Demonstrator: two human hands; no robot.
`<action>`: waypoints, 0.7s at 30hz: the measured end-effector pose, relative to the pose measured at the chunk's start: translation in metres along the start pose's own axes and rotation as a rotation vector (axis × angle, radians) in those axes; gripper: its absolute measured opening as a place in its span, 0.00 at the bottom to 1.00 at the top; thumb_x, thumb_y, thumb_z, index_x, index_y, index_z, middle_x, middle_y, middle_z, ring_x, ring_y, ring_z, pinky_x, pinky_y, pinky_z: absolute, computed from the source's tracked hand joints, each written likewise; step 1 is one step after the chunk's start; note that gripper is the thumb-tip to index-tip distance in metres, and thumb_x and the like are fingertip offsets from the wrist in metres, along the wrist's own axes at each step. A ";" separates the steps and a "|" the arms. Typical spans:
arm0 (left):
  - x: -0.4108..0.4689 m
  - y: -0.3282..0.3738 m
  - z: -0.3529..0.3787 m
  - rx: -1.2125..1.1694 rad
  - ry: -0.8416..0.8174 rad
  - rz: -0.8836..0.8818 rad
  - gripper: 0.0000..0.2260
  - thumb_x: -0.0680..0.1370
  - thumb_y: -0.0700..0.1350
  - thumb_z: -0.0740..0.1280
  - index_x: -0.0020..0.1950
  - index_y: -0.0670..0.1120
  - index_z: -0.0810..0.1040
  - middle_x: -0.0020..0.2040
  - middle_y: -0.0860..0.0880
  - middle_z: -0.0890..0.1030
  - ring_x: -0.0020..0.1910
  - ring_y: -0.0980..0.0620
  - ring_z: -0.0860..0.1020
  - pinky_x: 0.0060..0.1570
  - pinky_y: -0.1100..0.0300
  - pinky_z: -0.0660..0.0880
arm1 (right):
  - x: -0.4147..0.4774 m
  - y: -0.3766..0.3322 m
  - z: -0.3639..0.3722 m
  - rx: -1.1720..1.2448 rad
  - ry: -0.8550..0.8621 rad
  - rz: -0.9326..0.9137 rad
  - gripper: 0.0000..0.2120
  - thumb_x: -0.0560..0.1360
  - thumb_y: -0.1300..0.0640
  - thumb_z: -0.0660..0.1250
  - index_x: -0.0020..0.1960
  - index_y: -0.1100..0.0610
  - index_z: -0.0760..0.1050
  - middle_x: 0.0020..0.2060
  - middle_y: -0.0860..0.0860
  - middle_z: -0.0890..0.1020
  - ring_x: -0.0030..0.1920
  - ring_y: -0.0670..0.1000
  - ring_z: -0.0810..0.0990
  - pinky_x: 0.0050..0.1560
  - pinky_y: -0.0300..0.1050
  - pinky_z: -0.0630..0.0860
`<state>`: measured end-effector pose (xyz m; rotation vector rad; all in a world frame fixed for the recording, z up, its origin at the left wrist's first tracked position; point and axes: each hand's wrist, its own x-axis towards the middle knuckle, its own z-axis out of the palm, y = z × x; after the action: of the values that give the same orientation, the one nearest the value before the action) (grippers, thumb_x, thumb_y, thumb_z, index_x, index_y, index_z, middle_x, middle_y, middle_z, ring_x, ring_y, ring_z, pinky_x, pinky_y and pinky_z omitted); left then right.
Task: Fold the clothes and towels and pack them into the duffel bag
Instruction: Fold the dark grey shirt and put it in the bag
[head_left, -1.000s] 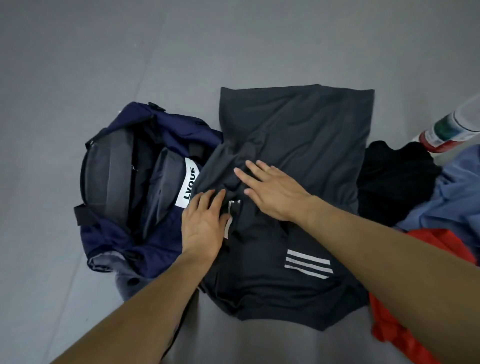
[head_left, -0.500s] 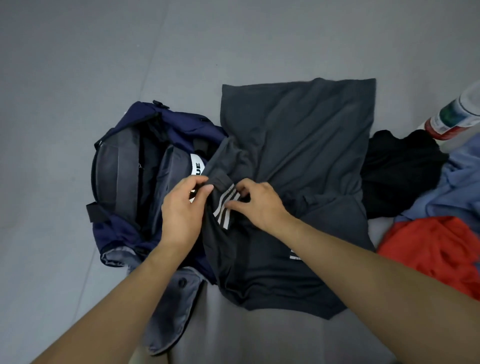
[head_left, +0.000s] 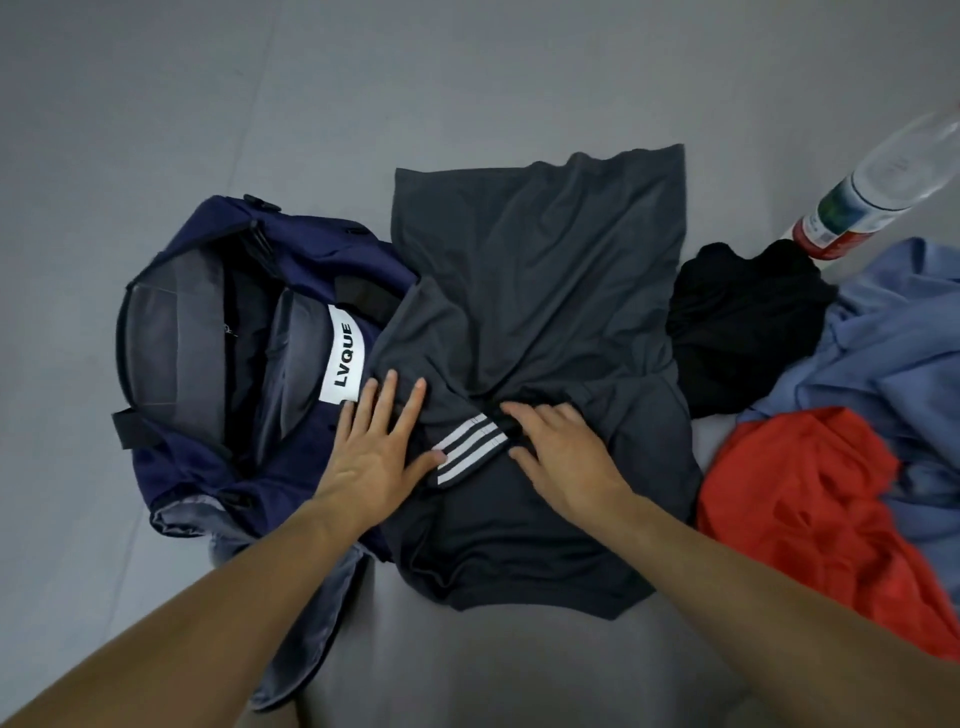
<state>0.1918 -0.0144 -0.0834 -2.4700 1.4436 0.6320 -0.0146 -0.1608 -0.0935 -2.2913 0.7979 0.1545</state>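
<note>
Charcoal shirt (head_left: 540, 270) lies on the floor (head_left: 467, 78), overlapping the right edge of the navy duffel bag (head_left: 171, 467); left hand (head_left: 376, 457) and right hand (head_left: 561, 457) press flat, grip open, flanking the striped sleeve (head_left: 467, 447) — best to smooth outward before folding across

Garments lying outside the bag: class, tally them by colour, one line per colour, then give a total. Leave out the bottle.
Dark grey shirt: 1
Black garment: 1
Blue garment: 1
Red garment: 1
Total: 4
</note>
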 end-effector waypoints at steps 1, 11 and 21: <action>-0.001 0.002 0.000 0.023 0.030 0.004 0.38 0.77 0.72 0.45 0.78 0.59 0.28 0.81 0.48 0.34 0.80 0.46 0.35 0.78 0.44 0.40 | -0.007 0.005 0.001 -0.079 0.034 -0.089 0.24 0.83 0.48 0.60 0.78 0.50 0.63 0.62 0.49 0.76 0.64 0.52 0.70 0.68 0.48 0.70; -0.039 0.016 0.034 0.166 0.241 0.294 0.32 0.83 0.59 0.50 0.82 0.43 0.50 0.82 0.42 0.47 0.81 0.45 0.46 0.77 0.44 0.53 | -0.114 0.068 0.000 -0.337 0.196 -0.354 0.27 0.82 0.46 0.64 0.77 0.56 0.66 0.79 0.58 0.58 0.79 0.57 0.57 0.74 0.57 0.66; -0.101 -0.005 0.070 0.205 0.059 0.465 0.43 0.76 0.73 0.55 0.83 0.49 0.49 0.83 0.43 0.48 0.81 0.43 0.48 0.76 0.44 0.50 | -0.165 0.086 0.028 -0.578 -0.093 -0.211 0.41 0.74 0.31 0.56 0.81 0.50 0.56 0.80 0.55 0.58 0.79 0.58 0.56 0.74 0.58 0.55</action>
<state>0.1351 0.0941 -0.0985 -2.0239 2.0164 0.4601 -0.1941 -0.1086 -0.1114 -2.8653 0.4972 0.4395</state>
